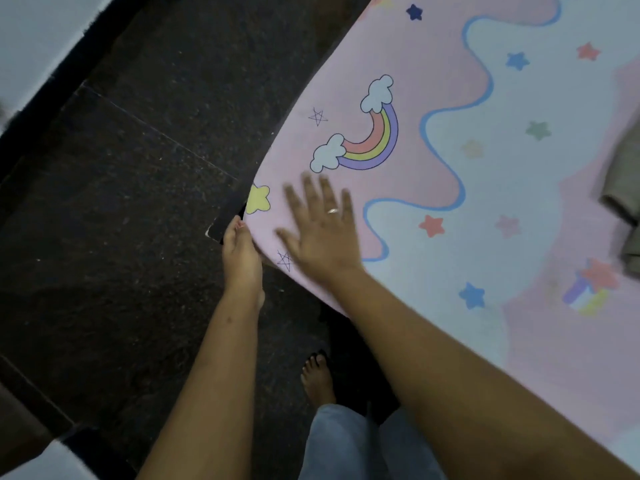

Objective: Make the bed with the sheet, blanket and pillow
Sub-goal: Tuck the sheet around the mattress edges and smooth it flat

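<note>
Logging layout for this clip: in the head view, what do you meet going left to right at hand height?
Dark floor → left hand at the sheet's edge → right hand flat on the sheet → grey folded cloth.

One camera sits on the person's head. It looks steeply down, close over the pink cartoon-print bed sheet (433, 209) and the dark speckled stone floor (131, 188).

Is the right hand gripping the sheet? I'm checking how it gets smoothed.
No, the right hand lies flat with fingers spread on the sheet.
</note>
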Demonstrator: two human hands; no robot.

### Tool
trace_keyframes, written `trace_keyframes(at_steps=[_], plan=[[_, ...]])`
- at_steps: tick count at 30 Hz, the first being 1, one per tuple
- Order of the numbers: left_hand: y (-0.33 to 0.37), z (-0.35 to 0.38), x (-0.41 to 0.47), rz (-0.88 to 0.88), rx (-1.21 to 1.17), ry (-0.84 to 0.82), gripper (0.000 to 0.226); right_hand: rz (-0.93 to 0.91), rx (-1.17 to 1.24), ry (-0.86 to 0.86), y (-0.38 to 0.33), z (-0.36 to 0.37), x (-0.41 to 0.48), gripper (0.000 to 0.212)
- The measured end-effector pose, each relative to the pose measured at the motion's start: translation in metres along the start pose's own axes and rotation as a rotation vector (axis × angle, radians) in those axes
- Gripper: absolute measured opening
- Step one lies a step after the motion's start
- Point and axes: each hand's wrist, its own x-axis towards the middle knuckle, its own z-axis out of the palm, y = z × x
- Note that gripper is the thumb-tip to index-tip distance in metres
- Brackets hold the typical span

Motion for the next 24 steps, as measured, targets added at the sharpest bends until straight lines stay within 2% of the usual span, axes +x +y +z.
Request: trace_keyframes(at_steps=[2,4,6,7,9,11,12,14,15,16,18,21,23,24], plan=[[0.006,-0.007,0.006,-0.024,0.024,-0.051,0.035,-0.062,-0.043,-0.008,-0.03,0.0,-0.004,0.063],[0.016,-0.011,0.01,-0.001,0.048,-0.077,0.034,-0.218,-0.024,-0.099,-0.045,-0.009,-0.001,0.06],[0.025,-0.011,0.015,0.036,0.055,-0.043,0.033,-0.416,0.179,-0.156,-0.047,-0.023,0.008,0.05],[0.029,-0.01,0.016,0.064,0.071,-0.035,0.033,-0.446,0.235,-0.096,-0.043,-0.03,0.012,0.04],[0.032,-0.005,0.019,0.171,0.16,-0.044,0.035,-0.224,0.286,0.178,-0.017,-0.037,0.027,0.035],[0.033,0.005,0.017,0.299,0.291,-0.08,0.038,0.085,0.221,0.328,0.026,-0.041,0.034,0.04],[0.033,0.012,0.016,0.366,0.363,-0.104,0.04,0.217,0.16,0.307,0.044,-0.041,0.032,0.043],[0.033,0.026,0.009,0.477,0.499,-0.154,0.044,0.467,0.099,0.125,0.064,-0.034,0.022,0.054],[0.033,0.032,0.006,0.528,0.579,-0.164,0.045,0.494,0.047,0.079,0.06,-0.023,0.016,0.059],[0.032,0.038,0.002,0.576,0.674,-0.171,0.047,0.458,-0.011,0.064,0.052,-0.015,0.009,0.063],[0.032,0.049,-0.006,0.644,0.816,-0.191,0.048,0.273,-0.039,0.038,0.027,-0.005,-0.003,0.064],[0.036,0.068,-0.019,0.705,0.877,-0.274,0.049,-0.141,-0.069,-0.02,0.002,-0.021,-0.024,0.058],[0.041,0.084,-0.025,0.745,0.906,-0.335,0.051,-0.327,0.01,-0.086,0.009,-0.036,-0.037,0.048],[0.044,0.092,-0.027,0.757,0.909,-0.363,0.053,-0.344,0.077,-0.071,0.021,-0.039,-0.038,0.044]])
